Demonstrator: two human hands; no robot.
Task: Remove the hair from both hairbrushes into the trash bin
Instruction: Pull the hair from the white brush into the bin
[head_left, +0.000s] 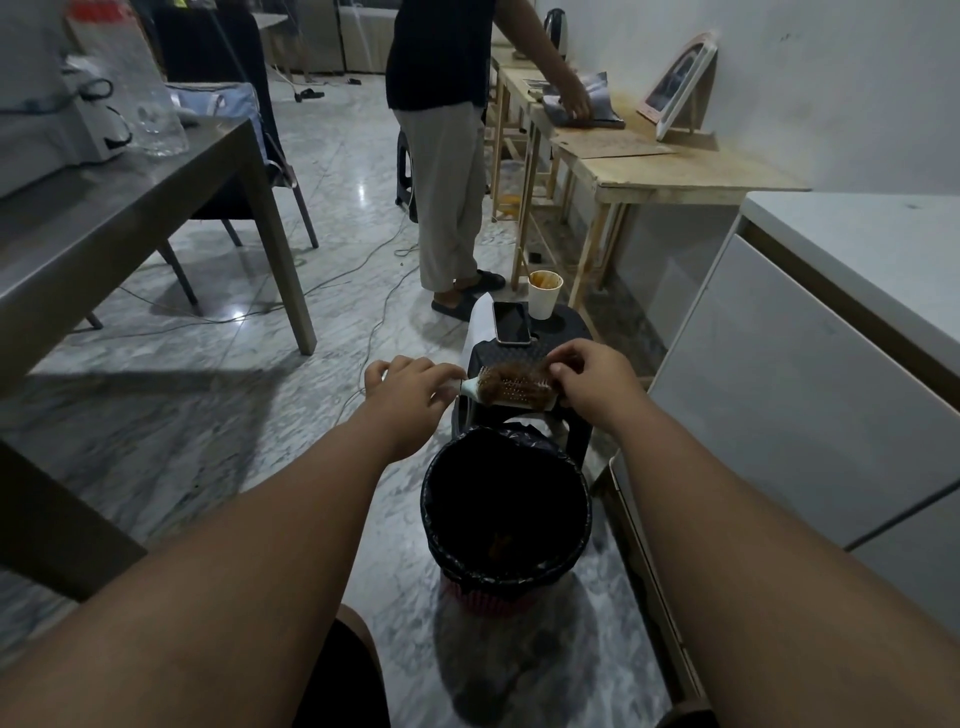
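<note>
Hairbrush full of brown hair is held up in the air, just past the far rim of the trash bin and in front of a dark stool. The left hand has its fingers wrapped tight round the white handle. The right hand pinches the hair at the other end of the brush. I think the hair may fall on the floor, because the brush looks to be by the edge of the bin, not over the middle of it. The hair is stuck in the pins, so a hard pull could tear it into little bits that float away. A big tug could also make the brush slip, or bump the phone and the paper cup on the stool behind. I cannot see the second brush.
</note>
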